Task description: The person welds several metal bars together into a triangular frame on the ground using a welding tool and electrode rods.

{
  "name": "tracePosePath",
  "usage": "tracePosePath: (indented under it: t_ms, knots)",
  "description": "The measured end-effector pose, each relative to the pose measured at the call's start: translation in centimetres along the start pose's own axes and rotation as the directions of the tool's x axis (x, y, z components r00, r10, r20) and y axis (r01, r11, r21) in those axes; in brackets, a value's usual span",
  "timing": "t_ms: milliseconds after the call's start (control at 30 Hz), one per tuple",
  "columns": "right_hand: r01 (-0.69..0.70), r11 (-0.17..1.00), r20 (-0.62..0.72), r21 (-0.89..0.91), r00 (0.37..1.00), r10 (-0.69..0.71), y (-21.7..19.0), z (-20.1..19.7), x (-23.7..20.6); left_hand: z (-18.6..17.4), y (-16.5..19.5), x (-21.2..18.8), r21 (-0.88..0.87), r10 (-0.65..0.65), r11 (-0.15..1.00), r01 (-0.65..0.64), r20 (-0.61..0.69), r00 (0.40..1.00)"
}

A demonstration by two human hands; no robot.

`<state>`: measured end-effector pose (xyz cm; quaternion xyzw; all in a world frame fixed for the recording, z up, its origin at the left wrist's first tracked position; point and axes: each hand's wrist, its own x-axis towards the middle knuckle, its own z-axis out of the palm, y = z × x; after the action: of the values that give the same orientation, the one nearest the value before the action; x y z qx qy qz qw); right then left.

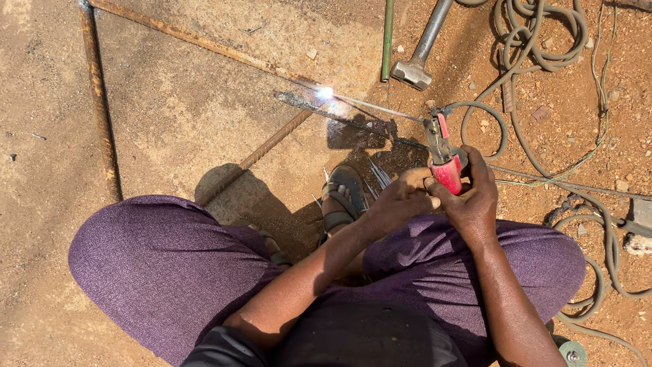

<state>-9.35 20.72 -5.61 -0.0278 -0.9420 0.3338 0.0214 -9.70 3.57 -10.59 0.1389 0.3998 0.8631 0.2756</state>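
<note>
While I look down from the head camera, purple trousers (163,265) fill the lower frame. Rusty rebar rods (102,115) cross upper left, a hammer (414,68) lies top centre. My right hand (475,200) and left hand (401,200) both clench the red electrode holder (445,163) at centre right, its welding rod (380,107) sparking at the rods' joint.

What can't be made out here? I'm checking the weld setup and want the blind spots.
Head view only:
- Joint where the rusty bars meet: washed out by arc glare.
- Red holder grip: covered by both hands.
- Hammer handle and cables: cut by the top edge.
</note>
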Motion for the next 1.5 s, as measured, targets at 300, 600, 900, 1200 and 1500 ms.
tracePosePath:
  t_ms: [300, 600, 900, 1200, 1500]
  knots:
    - [-0.032, 0.999, 0.018, 0.016, 0.999, 0.031, 0.4, -0.1, 0.4, 0.0, 0.4, 0.3, -0.015, -0.009, 1.000, 0.009, -0.002, 1.000]
    - [-0.046, 0.998, 0.005, -0.039, 0.999, 0.046, 0.6, -0.1, 0.6, -0.3, -0.4, 0.7, -0.065, 0.009, 0.998, -0.008, 0.015, 1.000]
    - [-0.001, 0.998, 0.018, 0.062, 1.000, 0.000, 0.7, -0.1, 0.8, -0.8, -1.5, 0.9, -0.035, -0.013, 0.999, 0.012, -0.034, 0.999]
    - [0.017, 0.990, 0.001, 0.141, 1.000, -0.018, 0.5, 0.4, 1.4, -0.8, -0.8, 1.1, -0.034, -0.061, 0.998, 0.058, -0.084, 0.995]
    - [0.029, 0.998, 0.016, 0.056, 0.999, -0.030, -0.2, 0.9, 2.5, -1.4, 1.1, 1.6, -0.022, -0.009, 1.000, 0.009, -0.018, 1.000]
